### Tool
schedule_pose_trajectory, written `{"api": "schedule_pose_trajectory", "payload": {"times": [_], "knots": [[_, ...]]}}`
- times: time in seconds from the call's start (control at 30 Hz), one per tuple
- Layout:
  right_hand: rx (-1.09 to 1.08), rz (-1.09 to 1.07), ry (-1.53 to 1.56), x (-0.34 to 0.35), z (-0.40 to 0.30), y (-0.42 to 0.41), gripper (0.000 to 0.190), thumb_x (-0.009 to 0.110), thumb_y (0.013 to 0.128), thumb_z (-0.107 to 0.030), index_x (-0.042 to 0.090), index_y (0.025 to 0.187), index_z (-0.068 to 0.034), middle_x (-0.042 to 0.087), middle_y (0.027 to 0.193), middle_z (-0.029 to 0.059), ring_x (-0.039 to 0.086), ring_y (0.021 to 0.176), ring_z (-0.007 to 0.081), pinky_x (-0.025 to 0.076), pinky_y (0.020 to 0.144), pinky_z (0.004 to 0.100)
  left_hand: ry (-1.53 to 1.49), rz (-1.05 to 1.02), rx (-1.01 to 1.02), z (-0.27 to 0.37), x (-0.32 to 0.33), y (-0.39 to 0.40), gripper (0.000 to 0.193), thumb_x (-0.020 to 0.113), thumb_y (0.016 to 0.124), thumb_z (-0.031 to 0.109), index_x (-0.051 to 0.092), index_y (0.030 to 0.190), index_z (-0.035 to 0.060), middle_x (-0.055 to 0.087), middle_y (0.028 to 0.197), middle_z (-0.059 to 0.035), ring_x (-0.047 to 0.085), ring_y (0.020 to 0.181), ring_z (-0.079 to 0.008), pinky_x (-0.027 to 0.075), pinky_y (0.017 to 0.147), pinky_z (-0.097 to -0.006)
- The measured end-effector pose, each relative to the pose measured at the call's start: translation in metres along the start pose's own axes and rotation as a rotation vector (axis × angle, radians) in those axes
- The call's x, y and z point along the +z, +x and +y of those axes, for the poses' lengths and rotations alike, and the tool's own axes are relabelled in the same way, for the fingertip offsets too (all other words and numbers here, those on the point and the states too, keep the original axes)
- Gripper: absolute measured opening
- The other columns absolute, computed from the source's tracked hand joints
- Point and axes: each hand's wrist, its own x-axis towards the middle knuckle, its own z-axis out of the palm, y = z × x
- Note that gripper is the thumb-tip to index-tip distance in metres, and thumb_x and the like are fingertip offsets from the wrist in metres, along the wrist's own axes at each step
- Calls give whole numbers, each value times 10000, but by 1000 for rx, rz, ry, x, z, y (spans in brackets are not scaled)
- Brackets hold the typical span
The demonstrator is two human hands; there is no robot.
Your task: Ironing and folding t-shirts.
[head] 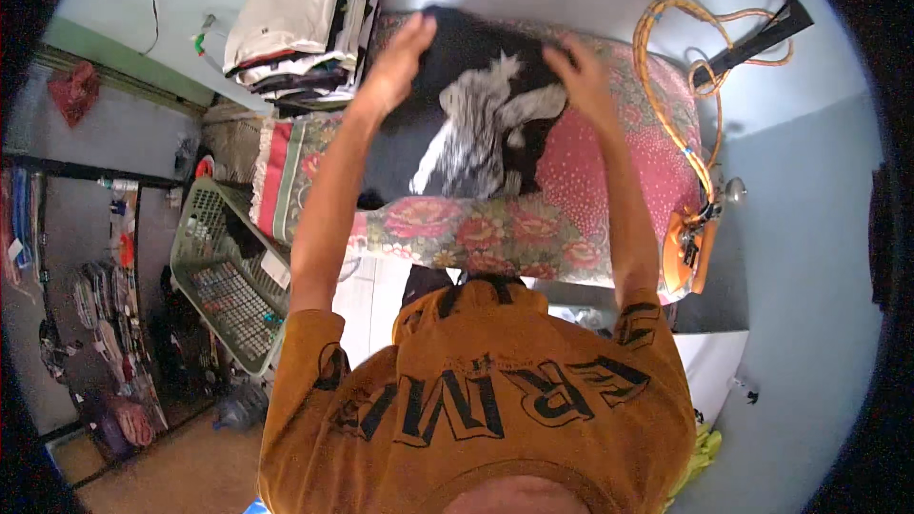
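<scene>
A black cloth garment [407, 150] with a large grey-and-white print lies on the floral-patterned cover [471, 225] of a table before me. At its upper left edge is my left hand [400, 68], fingers stretched forward along the cloth; whether they pinch it is not clear. My right hand [584, 78] is blurred over the garment's upper right edge, with its fingers apart. Between the two hands the dark cloth is blurred at the top and looks slightly raised. The printed part rests nearer to me, with small creases in it.
Left of the garment stands a tall stack of folded clothes [293, 28]. An orange iron [685, 253] stands at the right table edge, its cord [650, 86] looping up to a black wall bracket [764, 43]. A green plastic basket [232, 300] is at lower left, near shelves [136, 300] with hanging things.
</scene>
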Motion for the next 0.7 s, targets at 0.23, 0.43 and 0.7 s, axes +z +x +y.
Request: {"api": "schedule_pose_trajectory", "payload": {"times": [0.23, 0.43, 0.7], "knots": [[-433, -215, 165, -81, -171, 4, 250, 744, 811, -189, 626, 966, -33, 614, 856, 46, 595, 824, 157, 466, 766, 302, -707, -659, 382, 140, -70, -62, 644, 367, 992, 501, 463, 1361, -17, 522, 1346, -200, 531, 1221, -252, 422, 1034, -435], [-294, -936, 99, 36, -89, -88, 634, 746, 768, -485, 597, 1114, 25, 564, 1078, 173, 566, 975, 345, 459, 840, 383, -481, 208, -496, -37, -17, -121, 561, 537, 949, 395, 476, 1374, 34, 551, 1334, -95, 547, 1181, -220, 423, 1020, -360], [577, -876, 691, 86, -13, -192, 334, 648, 932, -235, 603, 1139, 23, 615, 1041, -8, 528, 956, 89, 453, 850, 270, -913, -86, -674, -148, 10, -166, 724, 351, 967, 600, 467, 1363, 5, 568, 1293, -184, 604, 1113, -302, 498, 963, -432]]}}
